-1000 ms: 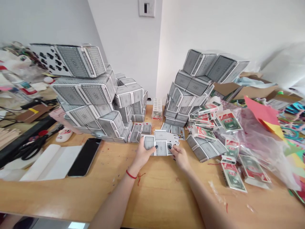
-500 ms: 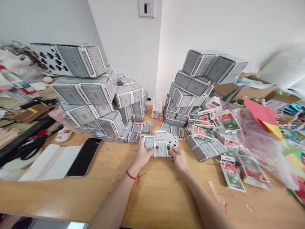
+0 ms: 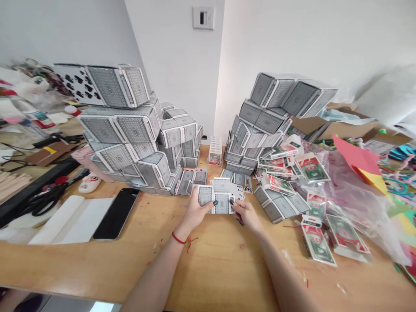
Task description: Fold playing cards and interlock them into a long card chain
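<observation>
Between my hands, above the table, are several grey-backed playing cards [image 3: 222, 203] joined or overlapping in a flat cross-like shape. My left hand [image 3: 195, 209] grips the left card, thumb on its back and fingers hidden behind. With thumb and fingers closed, my right hand [image 3: 246, 214] pinches the right edge of the same cards. Behind them, white card faces with club marks [image 3: 238, 189] show. To the left rises a stack of blocks built from playing cards [image 3: 133, 130], and on the right stands a second such stack [image 3: 260, 125]. A loose card block [image 3: 281, 203] lies right of my right hand.
Boxed card decks [image 3: 318, 245] and clear plastic wrap lie at right, before a cardboard box [image 3: 351, 128]. A black phone [image 3: 117, 213], white paper [image 3: 69, 221] and scissors [image 3: 48, 197] are at left. A card-box pack [image 3: 215, 151] stands at the back, between the stacks.
My right hand's fingers have shifted slightly at the right edge of the cards, covering more of the club faces. My left hand keeps its grip. The whole view has moved a little.
</observation>
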Tool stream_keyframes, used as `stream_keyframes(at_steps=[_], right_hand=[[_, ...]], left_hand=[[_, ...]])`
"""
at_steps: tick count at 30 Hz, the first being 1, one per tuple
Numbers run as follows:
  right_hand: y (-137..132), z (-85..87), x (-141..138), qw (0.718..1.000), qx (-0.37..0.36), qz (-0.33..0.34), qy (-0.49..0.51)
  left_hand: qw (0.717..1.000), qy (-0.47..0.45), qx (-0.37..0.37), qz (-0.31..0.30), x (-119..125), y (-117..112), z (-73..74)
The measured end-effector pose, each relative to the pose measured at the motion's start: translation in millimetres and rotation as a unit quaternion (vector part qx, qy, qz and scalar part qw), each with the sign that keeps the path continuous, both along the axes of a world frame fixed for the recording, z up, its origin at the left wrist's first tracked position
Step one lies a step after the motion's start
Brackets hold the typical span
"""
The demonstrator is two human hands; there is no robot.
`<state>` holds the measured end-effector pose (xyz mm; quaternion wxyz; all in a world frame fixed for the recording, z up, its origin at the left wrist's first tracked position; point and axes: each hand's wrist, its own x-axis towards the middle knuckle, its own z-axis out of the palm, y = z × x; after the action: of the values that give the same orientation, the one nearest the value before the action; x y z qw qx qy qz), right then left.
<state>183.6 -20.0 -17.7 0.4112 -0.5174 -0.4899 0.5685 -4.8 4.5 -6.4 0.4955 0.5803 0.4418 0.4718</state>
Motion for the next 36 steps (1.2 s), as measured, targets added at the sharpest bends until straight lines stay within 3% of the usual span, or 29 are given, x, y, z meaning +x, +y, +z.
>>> stream_keyframes(at_steps=[3, 5, 10, 14, 17, 19, 21, 24, 26, 31, 36], right_hand=[[2, 2.8, -1, 0.997, 0.015, -0.072, -0.002], [3, 4.6, -2, 0.994, -0.008, -0.097, 0.055], [3, 11.8, -2, 0.960, -0.088, -0.081, 0.252], [2, 14.3, 2, 0.964, -0.084, -0.098, 0.234], [3, 13.2, 4, 0.970, -0.066, -0.114, 0.206], [3, 13.2, 3, 0.970, -0.049, -0.116, 0.206], [3, 14.1, -1, 0.970, -0.037, -0.112, 0.212], [0, 16.0, -9, 0.972, -0.019, -0.101, 0.210], [-1, 16.4, -14, 0.979, 0.005, -0.087, 0.187], [-3, 10.8, -23, 0.993, 0.086, -0.070, 0.043], [-10, -1.2, -30, 0.980, 0.115, -0.109, -0.116]], left_hand=[[0.997, 0.021, 0.059, 0.048, -1, -1, 2.8], [0.992, 0.045, 0.097, 0.059, -2, -3, 5.3], [0.957, 0.166, 0.238, -0.013, -4, -11, 14.2], [0.926, 0.248, 0.282, -0.042, -4, -13, 21.3], [0.948, 0.209, 0.240, 0.001, -4, -11, 21.6], [0.979, 0.109, 0.172, 0.014, -5, -8, 18.6], [0.998, -0.024, 0.058, -0.015, -6, -5, 13.5], [0.975, -0.146, -0.133, -0.099, -5, -2, 4.7], [0.962, -0.166, -0.194, -0.093, -3, -1, -0.1], [0.977, -0.140, -0.163, 0.006, 4, 1, -5.4], [0.987, -0.090, -0.123, 0.053, 7, 0, -7.4]])
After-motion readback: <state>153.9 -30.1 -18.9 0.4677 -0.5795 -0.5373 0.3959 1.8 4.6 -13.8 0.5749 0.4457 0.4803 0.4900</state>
